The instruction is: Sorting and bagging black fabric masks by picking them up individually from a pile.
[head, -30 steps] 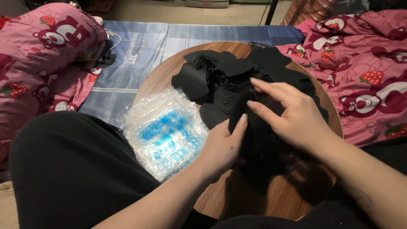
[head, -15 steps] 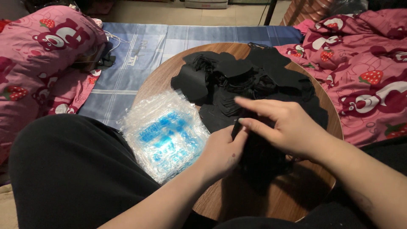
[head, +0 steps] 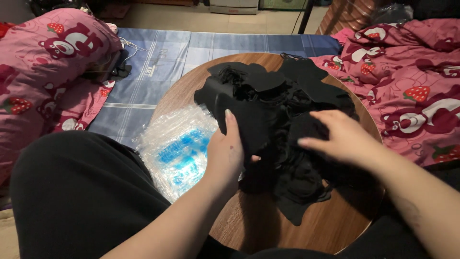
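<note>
Change since earlier: both hands had shifted on the pile; the right hand [head: 342, 139] had slid right and flattened, while the left hand [head: 229, 153] had moved up the pile's left edge.
Left hand: fingers curled round the left edge of a black piece [head: 249, 122], thumb tip raised above it, holding that piece.
Right hand: fingers spread fairly wide and laid flat on top of the black fabric pieces [head: 282, 96], palm down; nothing visibly pinched.
Pile: heaped on the round wooden table [head: 249, 225], from its middle to the far right, a loose flap trailing toward the near edge.
Piece and fingers: the held piece lay touching the left fingers, between the two hands; the right fingertips rested just to its right.
Doing it well: judged from this, separating one piece would go best with the right hand pressing the heap still and the left peeling only the top layer.
Nearby: clear plastic bag [head: 179, 148] with blue print, left of the pile, touching the left wrist; pink strawberry-print bedding [head: 417, 96] on both sides.
</note>
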